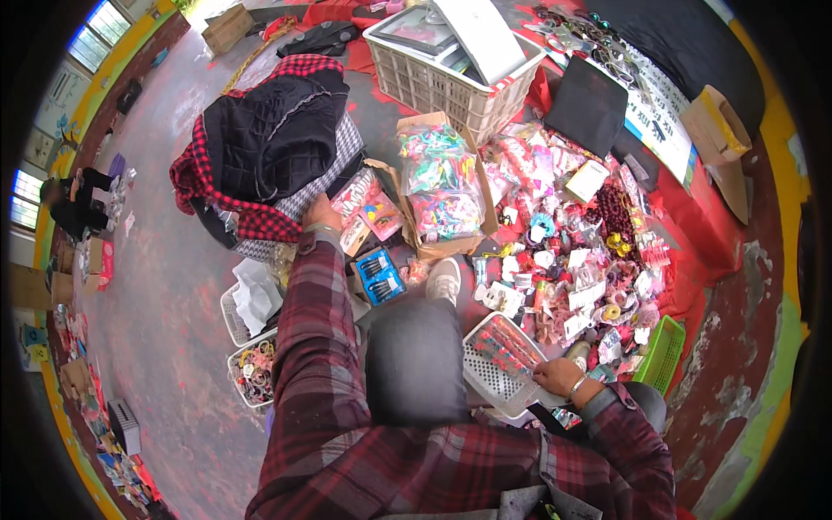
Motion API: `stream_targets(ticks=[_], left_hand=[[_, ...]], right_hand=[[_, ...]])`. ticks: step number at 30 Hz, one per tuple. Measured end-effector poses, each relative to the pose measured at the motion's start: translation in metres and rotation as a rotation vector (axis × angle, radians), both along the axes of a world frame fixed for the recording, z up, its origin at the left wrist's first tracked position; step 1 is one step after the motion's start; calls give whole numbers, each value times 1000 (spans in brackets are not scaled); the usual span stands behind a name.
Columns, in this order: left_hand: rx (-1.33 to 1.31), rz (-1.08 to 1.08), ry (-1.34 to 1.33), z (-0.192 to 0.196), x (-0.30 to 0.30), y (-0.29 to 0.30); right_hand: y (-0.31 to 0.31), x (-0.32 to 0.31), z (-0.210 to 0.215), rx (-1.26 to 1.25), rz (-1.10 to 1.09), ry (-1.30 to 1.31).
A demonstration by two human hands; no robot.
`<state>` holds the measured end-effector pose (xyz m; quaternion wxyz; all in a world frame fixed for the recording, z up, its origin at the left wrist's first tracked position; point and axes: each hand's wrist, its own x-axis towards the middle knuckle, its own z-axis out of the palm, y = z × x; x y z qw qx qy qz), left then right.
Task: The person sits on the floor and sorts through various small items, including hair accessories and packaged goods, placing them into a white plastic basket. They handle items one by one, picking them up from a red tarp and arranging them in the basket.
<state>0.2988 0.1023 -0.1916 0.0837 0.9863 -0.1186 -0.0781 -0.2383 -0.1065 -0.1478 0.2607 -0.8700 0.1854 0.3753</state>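
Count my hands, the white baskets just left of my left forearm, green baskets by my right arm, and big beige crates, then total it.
Hands (left hand, right hand): 2
White baskets: 2
Green basket: 1
Big beige crate: 1
Total: 6

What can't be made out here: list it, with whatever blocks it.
All in the head view:
Left hand: its fingertip hold, too small to tell.
Right hand: its grip at the white basket, hidden by its own back.
Houndstooth cloth: mostly under the checked jacket.
Cardboard box: bottom, beneath bagged pieces.
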Motion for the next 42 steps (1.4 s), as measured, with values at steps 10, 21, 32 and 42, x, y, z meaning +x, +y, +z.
stream_targets(ticks=[10,21,32,42], left_hand=[[-352,-82,-163,62,-108,47],[-1775,-94,674,201,-206,66],[-1857,-265,1392,248,-262,-54],[-1563,-75,1619,202,-326,-132]], right_hand=[[-3,-8,5,-30,-7,-239],[-24,11,119,1273,-1167,-730],[-66,-8,125,1371,-1058,-1076],[-95,-33,141,1674,-1370,-1166]])
